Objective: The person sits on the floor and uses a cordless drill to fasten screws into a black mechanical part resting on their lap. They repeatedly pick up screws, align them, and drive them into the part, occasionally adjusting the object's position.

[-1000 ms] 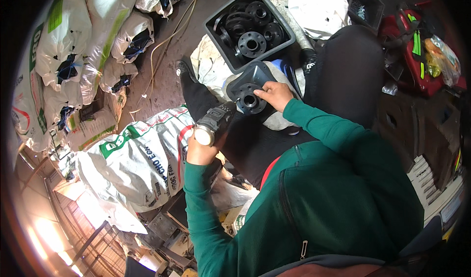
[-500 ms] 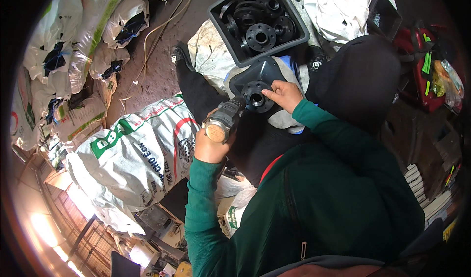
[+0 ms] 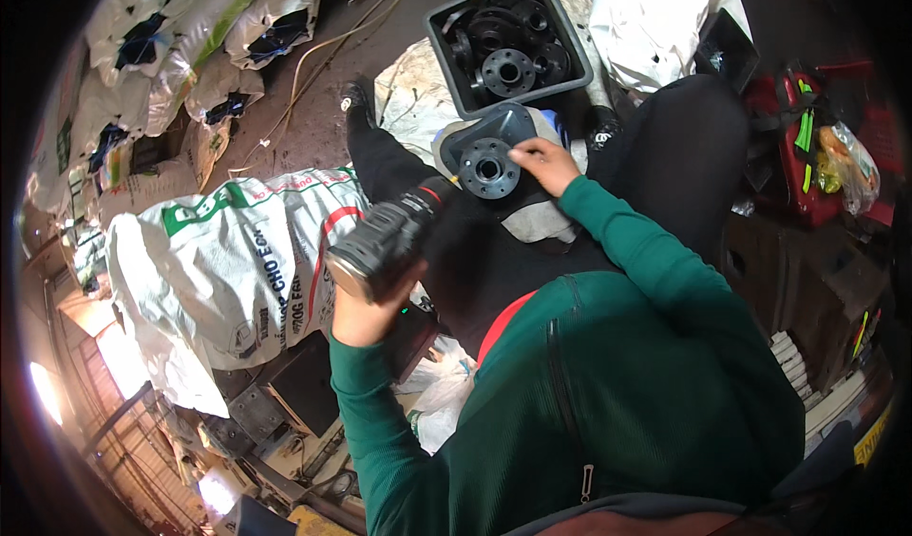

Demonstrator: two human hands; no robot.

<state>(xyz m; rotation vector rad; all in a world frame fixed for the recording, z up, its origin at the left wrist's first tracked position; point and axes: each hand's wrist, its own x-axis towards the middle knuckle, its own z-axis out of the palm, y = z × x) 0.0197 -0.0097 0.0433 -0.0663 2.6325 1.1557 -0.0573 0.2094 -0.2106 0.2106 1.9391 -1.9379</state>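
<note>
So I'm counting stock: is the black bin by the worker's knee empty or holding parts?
Holding parts: the black bin contains several dark round flanges, piled together inside it.

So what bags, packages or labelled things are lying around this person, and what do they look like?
Large woven sack: left of the person's knees, lying flat, white with green and red printed panels.
Row of sacks: upper left along the floor, white and silvery, some with green stripes and dark torn openings.
White plastic bag: top right, crumpled, beside the black crate of flanges.
Clear packet: far right, orange and yellow contents, by red gear.
</note>
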